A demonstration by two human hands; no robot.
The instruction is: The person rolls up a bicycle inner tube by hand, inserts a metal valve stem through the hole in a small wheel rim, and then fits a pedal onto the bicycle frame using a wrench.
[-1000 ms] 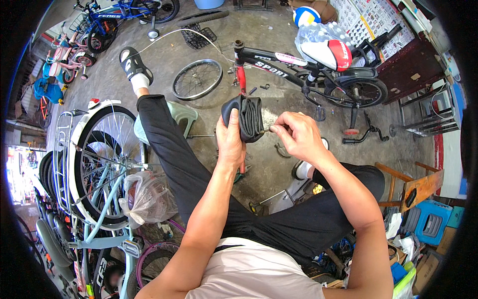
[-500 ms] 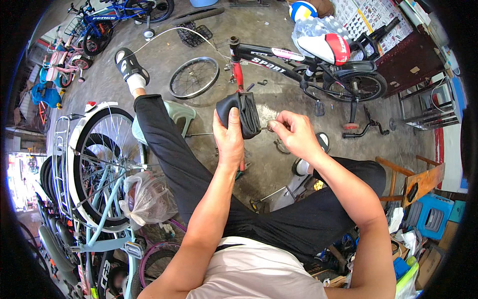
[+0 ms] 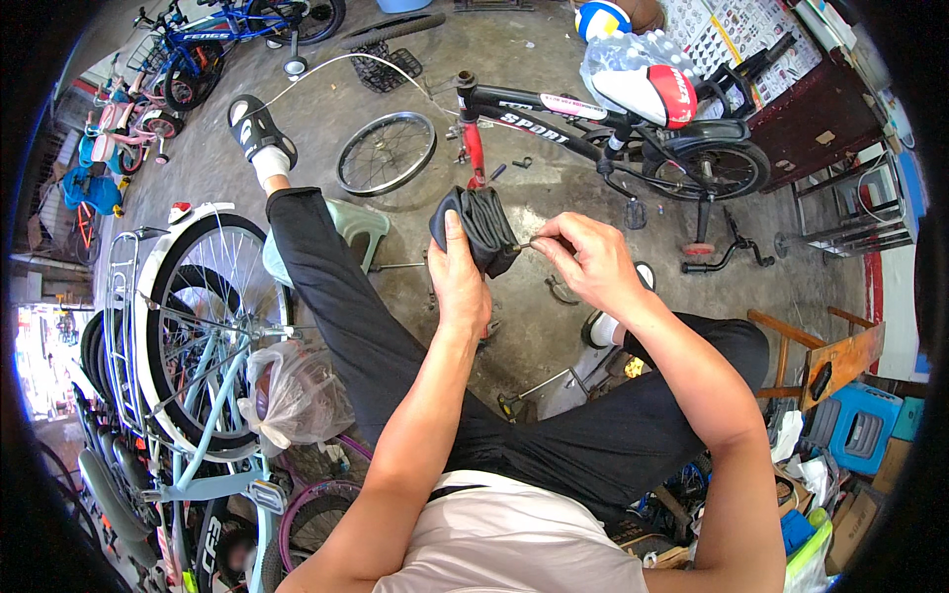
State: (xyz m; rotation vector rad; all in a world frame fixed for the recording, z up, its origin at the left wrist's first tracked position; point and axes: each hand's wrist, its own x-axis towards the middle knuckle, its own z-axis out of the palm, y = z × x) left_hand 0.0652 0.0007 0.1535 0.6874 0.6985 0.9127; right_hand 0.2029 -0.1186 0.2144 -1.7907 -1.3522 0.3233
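A folded black inner tube [image 3: 488, 225] is gripped in my left hand [image 3: 458, 282], the thumb pressed over its near side. Its layers are bundled together, and a short metal valve stem [image 3: 521, 246] pokes out to the right. My right hand [image 3: 591, 259] has thumb and forefinger pinched at the outer end of that stem. Whatever small part lies between those fingertips is mostly hidden. Just beyond the tube is the red fork [image 3: 474, 153] of a black bicycle frame [image 3: 534, 119].
A bare wheel rim [image 3: 386, 154] and a tire [image 3: 395, 32] lie on the concrete floor. At my left, a pale green stool [image 3: 361, 223] and a light-blue bicycle [image 3: 203, 415] stand close. A wooden stool [image 3: 840, 364] and a blue plastic stool [image 3: 856, 425] are at the right.
The inner tube has turned in my left hand, so more of its folded layers face up. My right fingers have shifted slightly, still at the valve stem.
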